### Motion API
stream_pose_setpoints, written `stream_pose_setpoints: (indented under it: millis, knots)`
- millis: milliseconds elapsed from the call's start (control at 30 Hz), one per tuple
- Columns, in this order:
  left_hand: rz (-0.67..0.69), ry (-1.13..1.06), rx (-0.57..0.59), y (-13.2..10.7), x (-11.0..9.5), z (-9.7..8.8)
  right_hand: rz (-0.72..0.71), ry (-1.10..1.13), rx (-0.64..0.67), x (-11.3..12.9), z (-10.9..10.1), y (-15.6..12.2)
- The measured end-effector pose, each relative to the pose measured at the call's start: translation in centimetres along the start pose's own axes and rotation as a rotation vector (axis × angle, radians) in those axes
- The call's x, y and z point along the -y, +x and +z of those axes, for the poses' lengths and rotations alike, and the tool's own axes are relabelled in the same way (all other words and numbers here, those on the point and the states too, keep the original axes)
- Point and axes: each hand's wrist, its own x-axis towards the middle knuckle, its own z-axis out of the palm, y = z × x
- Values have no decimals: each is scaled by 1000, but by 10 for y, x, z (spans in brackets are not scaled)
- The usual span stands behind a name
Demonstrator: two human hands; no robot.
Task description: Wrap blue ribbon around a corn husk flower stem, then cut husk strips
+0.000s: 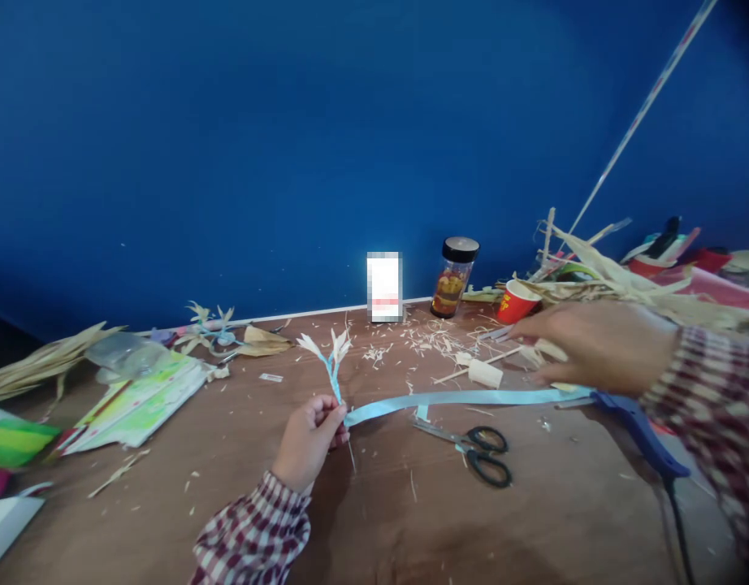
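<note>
My left hand (pixel 313 435) is closed in a pinch on the wire stem of a corn-husk flower (pixel 333 366) wrapped in light blue ribbon. From those fingers the loose ribbon (pixel 448 398) stretches right across the table to a blue glue gun (pixel 642 431). My right hand (pixel 599 345) reaches above the glue gun, thumb and fingers apart around some pale husk pieces (pixel 548 351); whether it touches them cannot be made out. Black-handled scissors (pixel 472 451) lie open just below the ribbon, beside a short ribbon scrap (pixel 422 413).
A lidded jar (pixel 455 276) and a red paper cup (pixel 519 301) stand near the blue wall. Dried husks (pixel 618 276) pile up at right. Colourful packets (pixel 143 398) and husk flowers (pixel 213 325) lie at left. Husk shavings (pixel 435 337) litter the table; a pale cylinder (pixel 485 373) lies mid-right.
</note>
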Motion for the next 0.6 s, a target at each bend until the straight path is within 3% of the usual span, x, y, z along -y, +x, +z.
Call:
stream_pose_setpoints:
  millis: [100,167,267,400,600]
  knots:
    - [11,-3,20,-1,-1,2,-326,463,-53,75,5,-2]
    - [26,-7,43,-2,0,3,-366,741,-101,119,29,6]
    - [61,-32,87,-2,1,4,-294,929,-142,165,79,23]
    - [85,-21,101,-3,2,5,-196,1087,-64,186,120,35]
    - [135,38,113,-4,4,7,-151,1147,20,182,124,37]
